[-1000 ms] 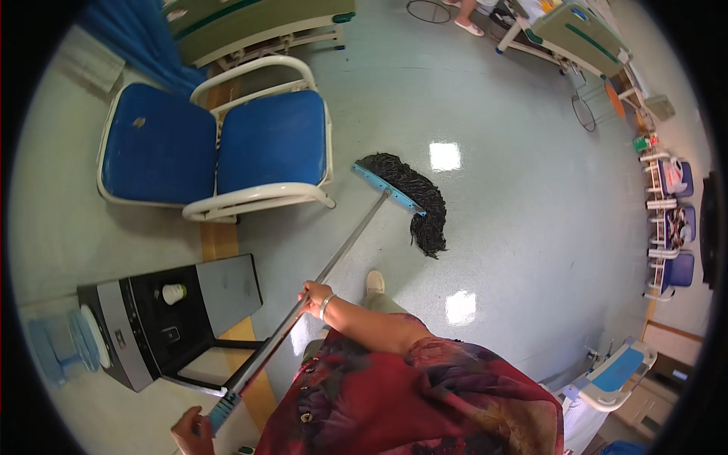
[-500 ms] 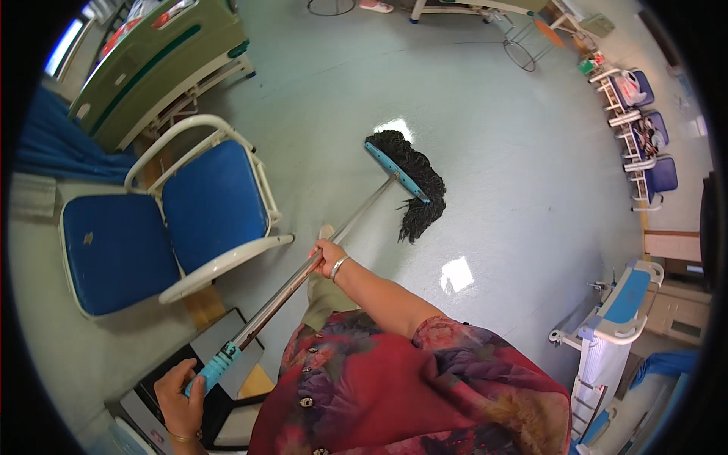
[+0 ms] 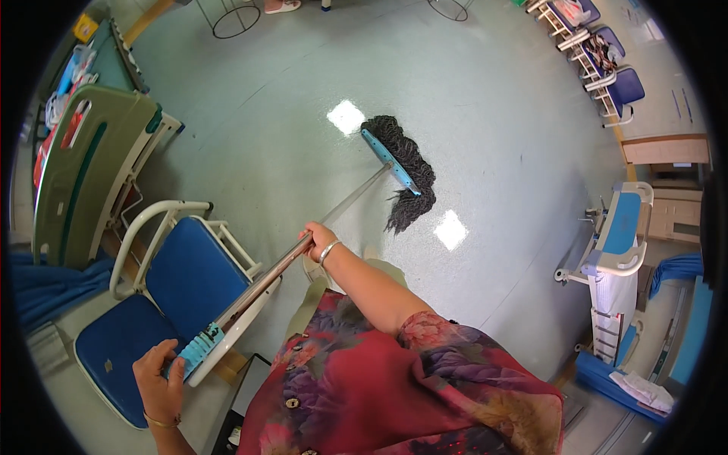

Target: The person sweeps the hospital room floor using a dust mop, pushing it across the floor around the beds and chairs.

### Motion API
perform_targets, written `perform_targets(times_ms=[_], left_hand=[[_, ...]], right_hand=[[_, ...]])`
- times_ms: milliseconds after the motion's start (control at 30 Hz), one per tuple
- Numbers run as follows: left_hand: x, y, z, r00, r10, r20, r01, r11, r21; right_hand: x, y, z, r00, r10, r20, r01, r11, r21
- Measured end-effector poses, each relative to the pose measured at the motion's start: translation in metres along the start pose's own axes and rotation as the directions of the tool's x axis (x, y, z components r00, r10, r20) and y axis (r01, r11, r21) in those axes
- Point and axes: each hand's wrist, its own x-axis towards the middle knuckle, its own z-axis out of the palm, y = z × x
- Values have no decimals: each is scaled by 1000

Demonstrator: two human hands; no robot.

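A mop with a metal pole slants from my lower left up to the middle of the floor. My left hand is wrapped round the turquoise ribbed grip at the pole's top end. Farther down, my right hand, with a silver bangle on the wrist, is closed round the middle of the pole. The turquoise mop head rests on the floor, its dark grey strands bunched to the right and trailing toward me. Part of the pole passes over a blue folding chair's armrest in the view.
The blue-seated chair with white armrests stands at left, beside a green bed end panel. Blue chairs line the far right wall. A wheeled bed with a blue panel is at right. Round wire stands and a person's foot show at the far edge.
My view has shifted forward, so the chairs and beds sit lower in it. The mop head appears slightly farther left; both hands keep their hold on the pole.
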Motion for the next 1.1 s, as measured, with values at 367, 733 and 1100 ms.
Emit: perform_targets(times_ms=[367,733,1100], left_hand=[[96,107,36,993,99,66,-102,994,45],[165,262,181,831,421,364,-476,877,73],[132,281,351,510,354,784,-521,852,-46]], right_hand=[[-18,-125,-33,993,-27,114,9,987,158],[-32,-314,-172,920,-392,-6,373,869,325],[-79,-324,-261,772,-556,-308,585,811,2]])
